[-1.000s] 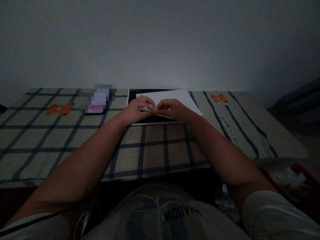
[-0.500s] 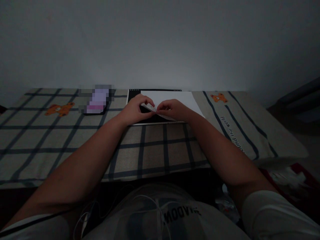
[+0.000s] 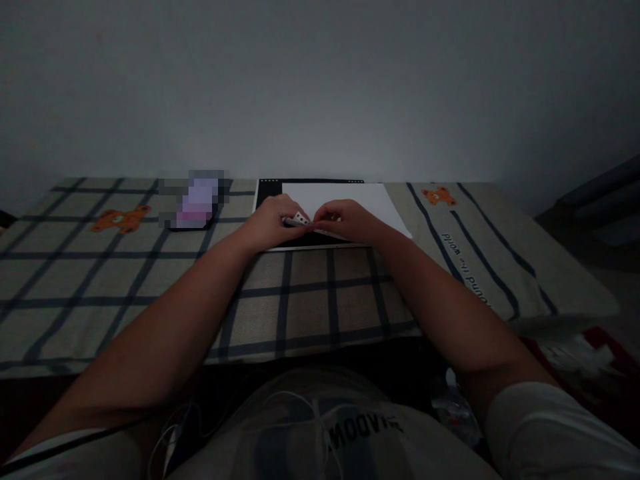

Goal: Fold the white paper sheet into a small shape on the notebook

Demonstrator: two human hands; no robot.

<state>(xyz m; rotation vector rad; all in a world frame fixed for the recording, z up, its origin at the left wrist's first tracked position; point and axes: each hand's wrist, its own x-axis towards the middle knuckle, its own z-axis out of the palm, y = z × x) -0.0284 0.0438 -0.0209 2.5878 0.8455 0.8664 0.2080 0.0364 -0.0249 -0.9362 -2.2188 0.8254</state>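
Small dotted white piece [image 3: 301, 218] lies crosswise between the hands, pinched in the part-closed left hand [image 3: 270, 221]; right hand [image 3: 353, 219], fingertips bunched at its right end, hold unclear, is nearer the white sheet [image 3: 343, 193] extending beyond and rightward.

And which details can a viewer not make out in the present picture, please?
All in the head view:
Small white dotted piece: too small to identify, partly covered by the bare left hand.
Grip of the bare right hand: what it holds is hidden by its own fingers.
Flat dark phone: screen blurred by pixelation.
Black printed lettering on the checked cloth: one end hidden by the right forearm.
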